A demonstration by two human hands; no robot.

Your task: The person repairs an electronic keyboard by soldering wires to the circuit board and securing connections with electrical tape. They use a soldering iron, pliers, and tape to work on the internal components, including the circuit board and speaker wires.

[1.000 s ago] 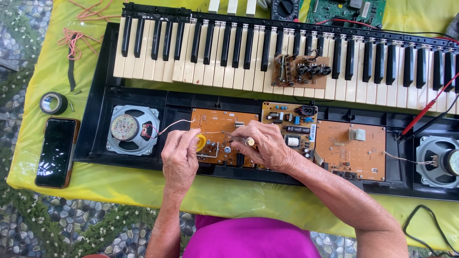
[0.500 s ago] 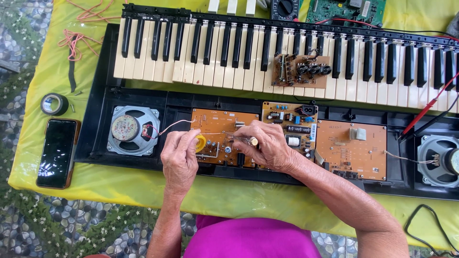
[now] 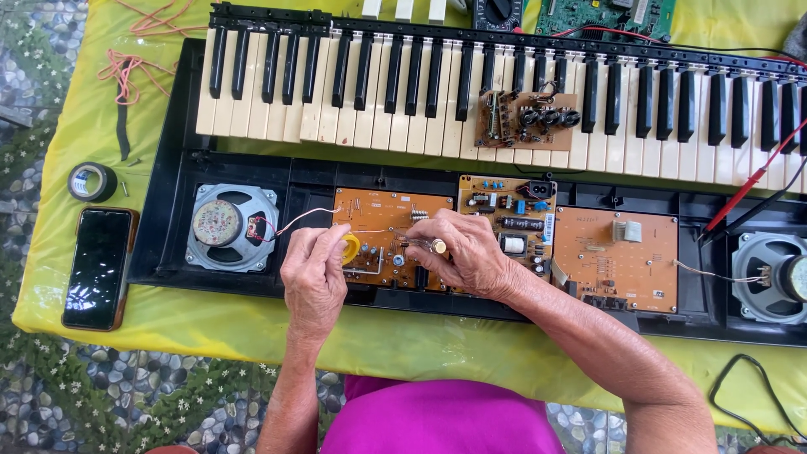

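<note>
In the middle of the frame, the left hand [image 3: 313,273] is pinching a yellow reel [image 3: 350,247] over the orange board [image 3: 382,220], and the right hand [image 3: 458,252] is gripping a metal tool [image 3: 430,245] beside it. A speaker [image 3: 227,225] is lying to the left, a phone [image 3: 98,267] and tape [image 3: 91,181] at far left, and the keys [image 3: 277,118] above.

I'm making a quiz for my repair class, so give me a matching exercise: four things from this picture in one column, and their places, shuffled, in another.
Things:
1. phone
2. tape roll
3. small loose circuit board
4. left speaker

Places:
A. lying on the white keys
B. inside the black keyboard case, left of the hands
C. on the yellow cloth, just above the phone
D. at the cloth's lower left edge

Pairs: 1-D, 2-C, 3-A, 4-B
</note>
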